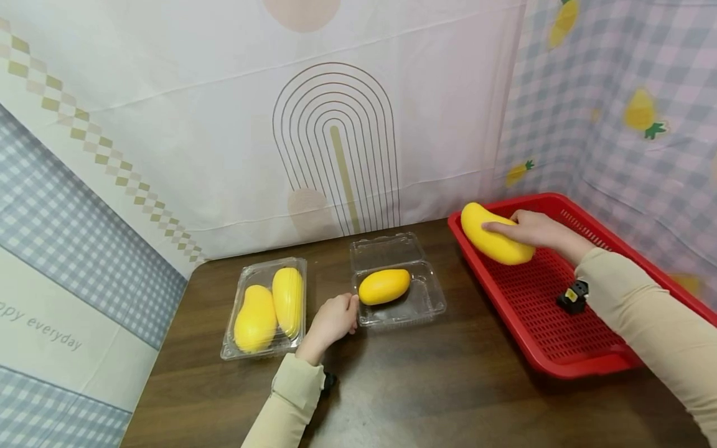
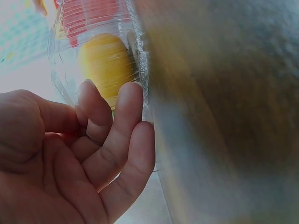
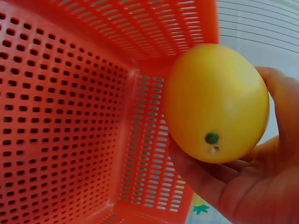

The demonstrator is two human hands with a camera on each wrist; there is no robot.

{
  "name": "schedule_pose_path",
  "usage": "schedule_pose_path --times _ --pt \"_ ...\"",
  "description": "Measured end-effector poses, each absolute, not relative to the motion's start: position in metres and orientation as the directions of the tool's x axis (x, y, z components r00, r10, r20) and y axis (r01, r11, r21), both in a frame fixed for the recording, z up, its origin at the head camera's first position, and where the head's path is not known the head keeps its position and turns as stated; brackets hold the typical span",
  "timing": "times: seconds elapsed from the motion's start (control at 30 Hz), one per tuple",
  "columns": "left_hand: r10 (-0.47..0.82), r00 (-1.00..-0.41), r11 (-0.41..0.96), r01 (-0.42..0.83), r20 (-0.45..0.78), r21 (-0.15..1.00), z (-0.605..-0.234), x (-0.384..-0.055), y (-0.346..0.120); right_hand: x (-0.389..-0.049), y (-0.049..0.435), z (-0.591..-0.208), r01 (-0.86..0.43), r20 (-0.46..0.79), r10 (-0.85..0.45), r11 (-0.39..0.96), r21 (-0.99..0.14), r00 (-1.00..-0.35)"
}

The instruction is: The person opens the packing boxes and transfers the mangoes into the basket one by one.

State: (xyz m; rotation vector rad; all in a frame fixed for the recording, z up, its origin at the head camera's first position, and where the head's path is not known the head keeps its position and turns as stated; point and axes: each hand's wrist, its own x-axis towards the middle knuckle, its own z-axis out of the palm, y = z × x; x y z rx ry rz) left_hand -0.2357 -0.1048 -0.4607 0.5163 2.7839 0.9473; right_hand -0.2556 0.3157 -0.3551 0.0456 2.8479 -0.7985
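Note:
My right hand [image 1: 529, 229] grips a large yellow mango [image 1: 493, 236] over the far left corner of the red basket [image 1: 538, 358]. The right wrist view shows a small green stem spot on the end of this mango [image 3: 217, 102], with thumb and fingers curled around its sides. At the left edge of an open clear plastic container [image 1: 428, 302], my left hand [image 1: 336, 320] pinches the rim between thumb and forefinger. One smaller mango [image 1: 384, 286] lies inside that container, whose lid [image 1: 386, 250] is folded back toward the wall.
To the left, a closed clear plastic box [image 1: 232, 342] holds two mangoes [image 1: 254, 320]. A patterned cloth [image 1: 224, 124] hangs behind the dark wooden table [image 1: 426, 386]. The basket's perforated floor [image 1: 538, 305] shows below my right forearm.

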Motion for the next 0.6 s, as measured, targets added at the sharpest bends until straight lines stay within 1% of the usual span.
schedule_pose_path --times 0.2,0.4,0.6 --pt "0.369 -0.929 0.736 0.266 -0.038 0.622 -0.461 -0.235 -0.105 -0.259 0.309 -0.361 0.080 -0.219 -0.039 0.857 -0.510 -0.975" --pt "0.367 -0.929 0.736 0.263 -0.041 0.624 -0.462 -0.235 -0.105 -0.265 0.304 -0.364 0.052 -0.231 -0.069 0.876 -0.480 -0.970" --pt "0.361 -0.932 0.737 0.257 -0.043 0.625 -0.461 -0.234 -0.104 -0.271 0.297 -0.369 0.030 -0.274 -0.111 0.886 -0.464 -0.955"
